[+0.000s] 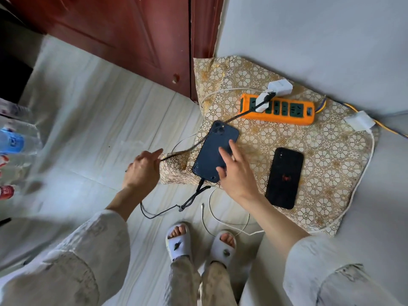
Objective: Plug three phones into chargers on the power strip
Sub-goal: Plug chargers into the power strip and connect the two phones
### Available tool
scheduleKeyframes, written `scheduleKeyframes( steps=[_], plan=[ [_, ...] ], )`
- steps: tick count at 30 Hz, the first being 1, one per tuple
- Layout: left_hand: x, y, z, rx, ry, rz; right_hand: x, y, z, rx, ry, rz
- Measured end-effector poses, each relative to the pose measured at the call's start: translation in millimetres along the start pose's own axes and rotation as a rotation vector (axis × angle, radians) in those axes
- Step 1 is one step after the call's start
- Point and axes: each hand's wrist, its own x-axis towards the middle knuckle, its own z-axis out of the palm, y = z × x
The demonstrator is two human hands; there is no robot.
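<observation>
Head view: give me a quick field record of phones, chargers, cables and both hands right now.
blue phone: face down on the patterned cushion, black cable at its bottom port
black phone: face down on the cushion, no cable visibly attached
third phone: not visible
power strip: orange; small white charger on it
large white charger: beside the strip's far edge; plugged in or not, cannot tell
white cable: loose on the floor
left hand: pinches the black cable
right hand: fingers spread on the blue phone
</observation>
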Motion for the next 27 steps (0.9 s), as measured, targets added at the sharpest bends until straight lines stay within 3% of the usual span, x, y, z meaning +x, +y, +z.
scheduleKeyframes(
  steps=[5, 10, 13, 20, 27],
  plan=[
    [2, 50, 0, -0.138, 0.043, 0.122, 4, 23, -38, 0.214, 0.244, 0.183],
    [22, 112, 16, -0.08, -0.027, 0.344, 43, 66, -94, -0.032, 0.403, 0.163],
    [27, 130, 44, -0.027, -0.037, 0.288, 72, 86, -118, -0.132, 0.356, 0.108],
    [24, 129, 89, 0.133, 0.132, 0.228, 133, 104, -144, -0.318, 0.133, -0.04],
    [25, 130, 94, 0.24, 0.113, 0.199, 160, 103, -157, -0.568, -0.012, -0.091]
  ],
)
